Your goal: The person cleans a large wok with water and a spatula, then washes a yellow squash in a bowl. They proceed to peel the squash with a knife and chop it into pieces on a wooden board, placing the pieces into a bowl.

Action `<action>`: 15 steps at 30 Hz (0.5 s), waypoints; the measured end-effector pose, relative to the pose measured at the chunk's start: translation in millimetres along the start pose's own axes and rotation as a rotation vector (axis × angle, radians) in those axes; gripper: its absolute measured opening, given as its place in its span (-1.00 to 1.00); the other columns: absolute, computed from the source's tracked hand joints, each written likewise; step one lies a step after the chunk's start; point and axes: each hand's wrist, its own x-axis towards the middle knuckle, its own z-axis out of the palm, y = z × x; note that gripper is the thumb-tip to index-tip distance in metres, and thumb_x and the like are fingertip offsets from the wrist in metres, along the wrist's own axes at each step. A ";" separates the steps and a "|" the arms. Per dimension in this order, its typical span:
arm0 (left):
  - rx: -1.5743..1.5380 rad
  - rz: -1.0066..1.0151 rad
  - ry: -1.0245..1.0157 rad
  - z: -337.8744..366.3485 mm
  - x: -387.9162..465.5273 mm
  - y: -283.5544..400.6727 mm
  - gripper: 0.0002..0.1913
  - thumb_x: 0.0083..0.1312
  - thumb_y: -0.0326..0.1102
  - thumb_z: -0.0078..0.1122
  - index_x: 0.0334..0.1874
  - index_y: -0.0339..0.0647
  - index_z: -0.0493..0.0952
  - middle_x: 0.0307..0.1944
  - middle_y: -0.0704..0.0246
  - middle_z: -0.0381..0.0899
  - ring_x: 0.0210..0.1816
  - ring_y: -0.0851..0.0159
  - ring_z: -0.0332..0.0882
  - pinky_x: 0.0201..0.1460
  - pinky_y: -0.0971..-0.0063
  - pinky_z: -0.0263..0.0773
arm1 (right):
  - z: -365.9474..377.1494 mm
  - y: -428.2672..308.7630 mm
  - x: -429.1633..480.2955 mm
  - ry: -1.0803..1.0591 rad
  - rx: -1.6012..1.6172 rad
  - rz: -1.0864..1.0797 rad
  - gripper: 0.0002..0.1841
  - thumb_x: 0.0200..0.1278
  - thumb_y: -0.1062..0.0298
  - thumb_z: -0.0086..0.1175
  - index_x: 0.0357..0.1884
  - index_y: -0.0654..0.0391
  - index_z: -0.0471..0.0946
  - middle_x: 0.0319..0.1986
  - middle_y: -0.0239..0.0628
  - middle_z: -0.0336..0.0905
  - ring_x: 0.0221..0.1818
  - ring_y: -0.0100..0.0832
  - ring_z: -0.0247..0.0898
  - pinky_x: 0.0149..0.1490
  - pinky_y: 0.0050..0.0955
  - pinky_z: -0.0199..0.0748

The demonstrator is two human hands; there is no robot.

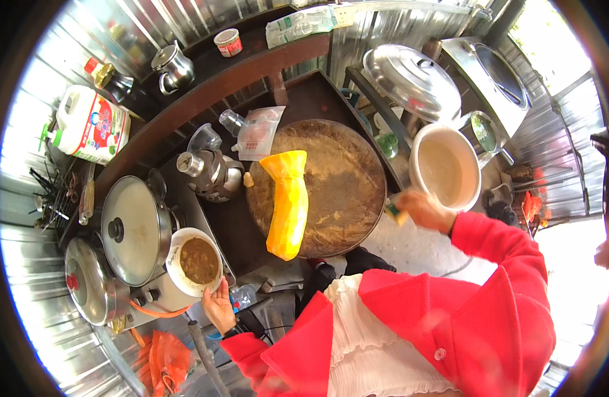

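My left hand [220, 307] grips the near rim of a white bowl [171, 265], which holds a brown, lumpy mixture. The bowl is at the edge of a gas stove, beside a lidded pan. Out to the right, my right hand [423, 211] has a yellow-and-green sponge [396, 213] in its fingers, close to the rim of a round wooden chopping board [341, 183]. A peeled orange squash [288, 208] lies along the board's left side. A small tan lump [248, 179] sits by the board's left edge.
Lidded pans [130, 231] stand on the stove at left. A white bucket of water [441, 166] is beyond my right hand, near a large metal lid [413, 82]. Plastic cups, a clear packet [259, 131] and a steel canister [217, 173] crowd the board's far left. A shelf [210, 79] runs behind.
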 end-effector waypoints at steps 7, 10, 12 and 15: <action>-0.037 0.056 0.146 30.6 -45.9 -14.2 -0.42 0.30 -0.06 0.07 0.18 -0.38 0.23 -0.02 0.00 0.41 0.02 0.07 0.44 0.10 0.28 0.45 | -6.4 12.5 256.0 0.404 -0.132 0.040 -0.63 -0.02 0.44 0.02 -0.08 0.01 0.57 -0.11 -0.24 0.41 -0.03 -0.20 0.35 -0.06 -0.26 0.40; 0.343 -0.029 0.178 57.0 -83.0 -28.1 -0.51 0.27 -0.17 0.12 0.19 -0.24 0.30 -0.02 0.13 0.45 -0.02 0.18 0.45 0.02 0.37 0.43 | 25.0 -7.7 324.3 0.284 -0.097 0.036 -0.64 0.01 0.37 0.04 -0.08 -0.07 0.59 -0.09 -0.24 0.42 0.00 -0.21 0.33 -0.03 -0.29 0.38; 0.613 0.067 0.080 81.3 -95.0 -45.3 -0.49 0.23 -0.23 0.18 0.19 -0.25 0.31 0.01 0.14 0.45 0.00 0.19 0.45 0.03 0.36 0.40 | 41.2 -12.8 338.6 0.073 -0.209 -0.104 -0.67 0.01 0.35 0.06 -0.12 -0.08 0.61 -0.08 -0.25 0.43 -0.01 -0.21 0.33 -0.02 -0.32 0.39; 1.142 0.377 -0.172 123.1 -84.2 -73.4 -0.33 0.13 -0.26 0.32 0.25 -0.31 0.25 0.10 0.07 0.40 0.11 0.14 0.38 0.06 0.36 0.34 | 47.8 -4.1 327.9 0.176 -0.203 -0.195 -0.69 -0.03 0.34 0.09 -0.16 -0.08 0.63 -0.08 -0.28 0.43 0.00 -0.22 0.32 -0.04 -0.29 0.40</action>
